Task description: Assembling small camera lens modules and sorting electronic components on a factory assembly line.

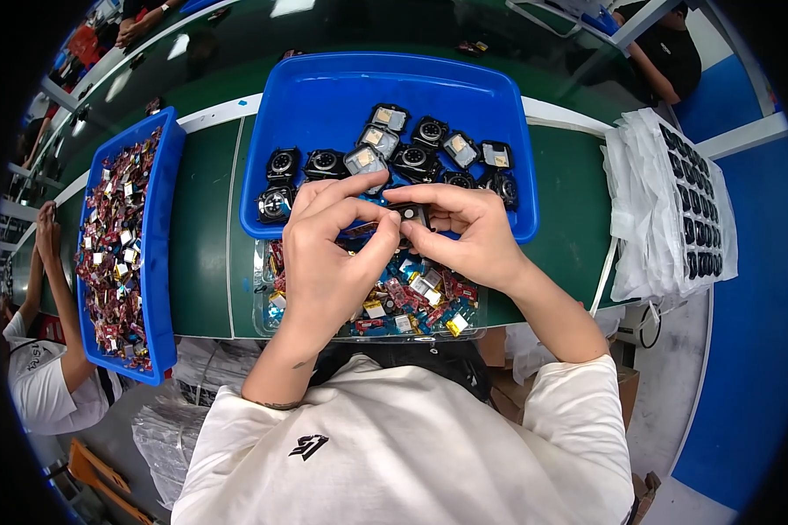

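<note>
My right hand [473, 229] grips a small black watch case [414, 213] between thumb and fingers, above the near rim of a blue tray [490, 70]. Against the case's left side, my left hand [328, 241] has thumb and index finger pinched together; whatever they hold is too small to make out. Behind the hands, the blue tray bears several black watch cases [325, 164], and some open casings [378, 138] show pale insides. Below the hands, a clear plastic tray [267, 328] is heaped with small red circuit boards and silver-and-yellow batteries [407, 302].
At the left, a long blue bin [168, 262] is full of similar small parts. White sheets [630, 201] with rows of black pieces are stacked on the right. A green bench [206, 227] runs beneath the trays. Other people work at the left and beyond the bench.
</note>
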Motion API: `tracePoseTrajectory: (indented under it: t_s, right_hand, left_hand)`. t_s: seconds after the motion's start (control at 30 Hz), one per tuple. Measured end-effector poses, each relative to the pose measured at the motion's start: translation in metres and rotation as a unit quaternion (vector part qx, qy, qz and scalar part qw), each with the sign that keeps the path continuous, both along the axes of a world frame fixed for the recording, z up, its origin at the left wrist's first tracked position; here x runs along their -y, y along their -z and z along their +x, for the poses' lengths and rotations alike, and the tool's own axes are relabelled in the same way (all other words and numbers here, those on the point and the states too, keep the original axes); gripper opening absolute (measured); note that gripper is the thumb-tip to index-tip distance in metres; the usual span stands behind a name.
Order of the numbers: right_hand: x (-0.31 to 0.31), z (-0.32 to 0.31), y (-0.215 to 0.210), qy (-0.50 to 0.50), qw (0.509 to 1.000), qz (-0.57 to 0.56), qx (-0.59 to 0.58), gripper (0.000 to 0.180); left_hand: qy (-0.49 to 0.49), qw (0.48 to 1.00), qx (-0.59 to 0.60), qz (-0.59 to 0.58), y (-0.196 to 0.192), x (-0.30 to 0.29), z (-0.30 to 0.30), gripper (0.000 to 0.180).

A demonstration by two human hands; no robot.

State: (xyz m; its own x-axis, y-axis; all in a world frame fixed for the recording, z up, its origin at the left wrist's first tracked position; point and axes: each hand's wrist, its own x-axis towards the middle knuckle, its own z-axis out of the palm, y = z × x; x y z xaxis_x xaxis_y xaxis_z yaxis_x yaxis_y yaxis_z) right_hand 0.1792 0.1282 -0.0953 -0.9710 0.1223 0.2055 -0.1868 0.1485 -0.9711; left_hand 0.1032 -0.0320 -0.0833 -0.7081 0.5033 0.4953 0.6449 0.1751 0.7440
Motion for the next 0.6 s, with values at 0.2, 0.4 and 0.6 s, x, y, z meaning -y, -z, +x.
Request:
tracePoseTrajectory:
  t_s: [0.2, 0.4, 0.6]
  right_hand:
    - [-0.0004, -0.0008, 0.0027, 0.004, 0.999, 0.030, -0.017, 0.031]
    - [0.0026, -0.0021, 0.0020, 0.008, 0.999, 0.027, -0.040, 0.028]
    - [0.0026, -0.0005, 0.0002, 0.011, 0.999, 0.021, -0.035, 0.025]
  left_hand:
    - [-0.006, 1.000, 0.009, 0.004, 0.0010, -0.0009, 0.0006, 0.005]
    - [-0.024, 1.000, -0.006, 0.006, 0.0032, -0.0010, 0.0027, 0.004]
    - [-0.029, 0.999, -0.019, -0.001, 0.0029, -0.0021, 0.0042, 0.005]
